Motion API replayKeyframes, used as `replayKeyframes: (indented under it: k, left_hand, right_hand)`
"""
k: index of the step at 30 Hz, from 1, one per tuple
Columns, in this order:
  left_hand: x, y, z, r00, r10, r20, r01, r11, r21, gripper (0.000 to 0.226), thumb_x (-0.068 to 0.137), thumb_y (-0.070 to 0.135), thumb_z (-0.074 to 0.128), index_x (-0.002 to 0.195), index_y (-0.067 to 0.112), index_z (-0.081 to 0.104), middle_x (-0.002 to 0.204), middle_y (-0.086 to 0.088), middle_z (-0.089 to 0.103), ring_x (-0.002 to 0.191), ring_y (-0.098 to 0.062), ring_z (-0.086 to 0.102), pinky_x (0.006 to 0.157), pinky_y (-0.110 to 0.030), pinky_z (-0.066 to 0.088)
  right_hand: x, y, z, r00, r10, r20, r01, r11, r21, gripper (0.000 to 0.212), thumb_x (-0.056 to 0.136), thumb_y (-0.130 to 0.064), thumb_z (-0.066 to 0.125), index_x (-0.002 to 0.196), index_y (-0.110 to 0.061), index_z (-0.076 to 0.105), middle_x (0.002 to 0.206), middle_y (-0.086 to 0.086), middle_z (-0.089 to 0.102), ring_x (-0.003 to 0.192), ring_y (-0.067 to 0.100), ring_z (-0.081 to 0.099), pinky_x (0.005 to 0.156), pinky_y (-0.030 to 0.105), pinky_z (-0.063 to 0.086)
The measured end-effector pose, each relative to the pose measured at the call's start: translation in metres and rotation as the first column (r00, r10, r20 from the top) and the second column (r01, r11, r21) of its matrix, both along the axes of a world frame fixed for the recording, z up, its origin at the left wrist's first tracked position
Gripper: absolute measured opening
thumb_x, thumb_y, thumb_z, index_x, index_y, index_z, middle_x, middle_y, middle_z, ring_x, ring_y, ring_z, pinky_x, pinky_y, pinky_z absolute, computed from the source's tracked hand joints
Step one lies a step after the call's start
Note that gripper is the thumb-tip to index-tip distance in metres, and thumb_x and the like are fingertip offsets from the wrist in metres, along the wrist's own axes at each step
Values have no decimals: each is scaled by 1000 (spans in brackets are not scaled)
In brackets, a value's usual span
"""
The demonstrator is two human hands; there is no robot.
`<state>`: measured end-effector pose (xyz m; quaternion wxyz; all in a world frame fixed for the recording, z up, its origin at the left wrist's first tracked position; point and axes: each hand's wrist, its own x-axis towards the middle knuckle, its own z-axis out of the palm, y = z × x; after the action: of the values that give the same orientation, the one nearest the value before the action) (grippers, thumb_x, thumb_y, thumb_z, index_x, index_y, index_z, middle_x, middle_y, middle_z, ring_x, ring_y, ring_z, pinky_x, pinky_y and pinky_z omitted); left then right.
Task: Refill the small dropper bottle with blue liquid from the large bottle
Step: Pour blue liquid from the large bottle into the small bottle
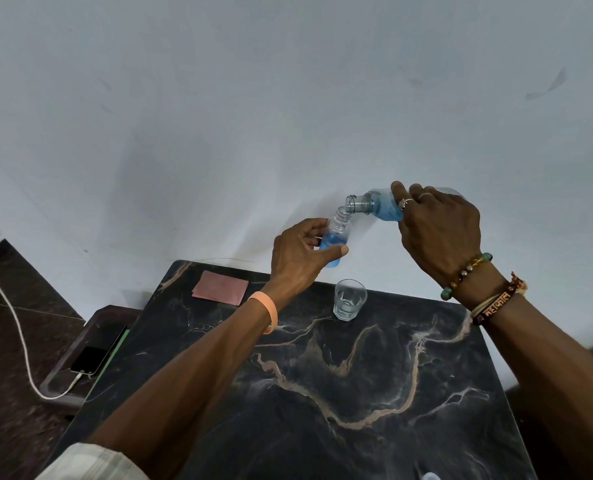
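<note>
Scanning from the left edge, we noted a phone (89, 360) on a low stand beside the table (322, 393), with a white cable (14, 327) trailing over the floor. A pink card (220, 287) lay flat at the table's far left corner.

Left hand (300, 252): raised clear of the table, thumb and fingers curled round the lower body of the small dropper bottle (336, 237). The bottle leaned a little to the right, uncapped. Blue liquid filled its lower body, and the shoulder and neck were clear.

A clear glass (349, 299) stood on the table beneath the two bottles, with neither hand touching it.

The large bottle (378, 206) was tipped nearly level, its open mouth right at the small bottle's mouth. We could not tell whether the rims touched, nor could we see a stream. Its blue liquid had pooled along the low side, toward the neck.

Right hand (437, 226): wrapped over the large bottle's body, fingers curled round it in a full grip, thumb side hidden.

We judged the pour itself to be the step in hand, with the refill partly done. The next move called for a slow, steady tilt with the mouths kept aligned — then righting the large bottle before the level reached the small neck.
</note>
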<state>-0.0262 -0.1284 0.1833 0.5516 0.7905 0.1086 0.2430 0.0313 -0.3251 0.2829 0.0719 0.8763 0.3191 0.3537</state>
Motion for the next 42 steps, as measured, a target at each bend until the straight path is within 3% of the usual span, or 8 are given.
replayKeyframes:
  k: [18, 25, 38, 42]
  left_hand:
    - [1, -2, -5, 1000, -5, -7, 5, 1000, 4, 59, 68, 45, 86, 120, 23, 66, 111, 7, 72, 92, -5, 68, 81, -15, 54]
    - [0, -2, -4, 1000, -5, -10, 5, 1000, -11, 58, 67, 46, 86, 118, 26, 67, 96, 23, 65, 87, 5, 65, 74, -8, 51]
    - [0, -1, -5, 1000, -8, -9, 8, 1000, -9, 58, 68, 45, 86, 118, 25, 67, 109, 8, 72, 93, -5, 69, 82, -18, 56]
    - [0, -1, -4, 1000, -9, -10, 9, 1000, -12, 55, 68, 45, 86, 116, 27, 67, 102, 15, 70, 91, -3, 68, 79, -14, 54]
  right_hand:
    - [-2, 0, 0, 999, -33, -35, 32, 999, -30, 45, 86, -8, 63, 131, -2, 58, 97, 18, 68, 80, 35, 65, 63, 36, 50]
    - [-1, -1, 0, 999, -34, -23, 33, 999, -39, 47, 84, -6, 62, 130, -4, 58, 100, 16, 69, 82, 35, 65, 62, 35, 48]
    - [-2, 0, 0, 998, -47, -44, 44, 997, -56, 46, 85, -7, 61, 131, -4, 58, 101, 16, 69, 82, 34, 66, 61, 35, 48]
    - [-2, 1, 2, 996, -61, -64, 57, 996, -68, 46, 87, -9, 59, 133, -5, 56, 105, 16, 68, 86, 34, 66, 64, 36, 48]
